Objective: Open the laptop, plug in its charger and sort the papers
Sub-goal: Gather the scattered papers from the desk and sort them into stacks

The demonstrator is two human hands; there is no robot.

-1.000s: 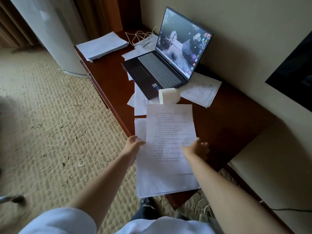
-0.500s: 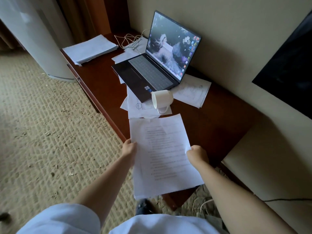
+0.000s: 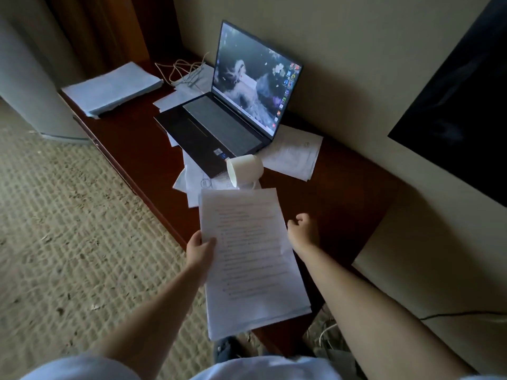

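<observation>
The room is dim. The laptop screen (image 3: 252, 86) glows and is the brightest spot. The wall (image 3: 356, 50) is softly lit, with a dark shadow behind the screen. The desk (image 3: 343, 187) looks very dark. Everything is a little blurry. Straight lines bend near the edges.

Printed papers (image 3: 252, 259); text illegible

laptop (image 3: 219, 127) on desk (image 3: 343, 193); tipped mug (image 3: 245, 170) before it; paper stack (image 3: 112, 89) far left
</observation>
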